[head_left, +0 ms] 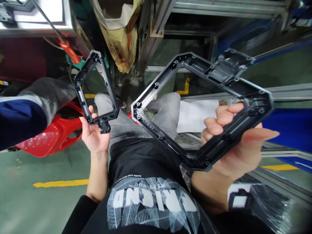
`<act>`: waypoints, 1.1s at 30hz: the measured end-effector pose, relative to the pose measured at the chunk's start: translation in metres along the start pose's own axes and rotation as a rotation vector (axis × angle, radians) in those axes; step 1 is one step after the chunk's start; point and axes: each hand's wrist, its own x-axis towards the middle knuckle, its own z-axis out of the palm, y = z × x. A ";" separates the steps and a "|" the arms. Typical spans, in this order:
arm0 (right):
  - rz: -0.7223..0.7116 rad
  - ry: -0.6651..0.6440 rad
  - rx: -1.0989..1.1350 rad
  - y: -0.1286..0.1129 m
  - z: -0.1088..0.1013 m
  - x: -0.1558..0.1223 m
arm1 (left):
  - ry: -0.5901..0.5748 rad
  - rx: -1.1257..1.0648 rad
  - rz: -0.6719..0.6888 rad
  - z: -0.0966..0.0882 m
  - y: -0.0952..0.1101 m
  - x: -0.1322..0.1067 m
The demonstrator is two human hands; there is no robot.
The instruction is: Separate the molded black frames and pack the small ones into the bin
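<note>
- Head view: the right hand [240, 159] has its fingers clamped around the right-hand frame [225, 139], ahead-right of the shirt [148, 201].
- Left hand [97, 138]: fingers pinched on the near end of the left-hand frame [109, 86], ahead-left of the shirt.
- Done, I judge: both frames are in hand.
- The 2 frames stand apart, unjoined; what work remains, I cannot tell.

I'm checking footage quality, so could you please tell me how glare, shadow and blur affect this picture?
Head view: bright highlights on the red plastic and clear wrap; upper-left paper nearly washed out; deep shadow below the metal rail; left frame and right frame fairly sharp; upper-right corner soft, with apparent wide-angle stretching towards the edges.
</note>
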 end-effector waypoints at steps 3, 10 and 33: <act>0.012 0.017 -0.004 -0.001 0.000 0.001 | 0.008 0.025 0.002 0.001 0.000 0.000; 0.045 0.047 -0.010 -0.003 0.000 0.001 | 0.014 0.018 0.006 0.002 -0.001 -0.001; 0.060 -0.023 -0.053 0.000 -0.010 0.001 | 0.044 -0.021 -0.075 0.000 0.000 -0.009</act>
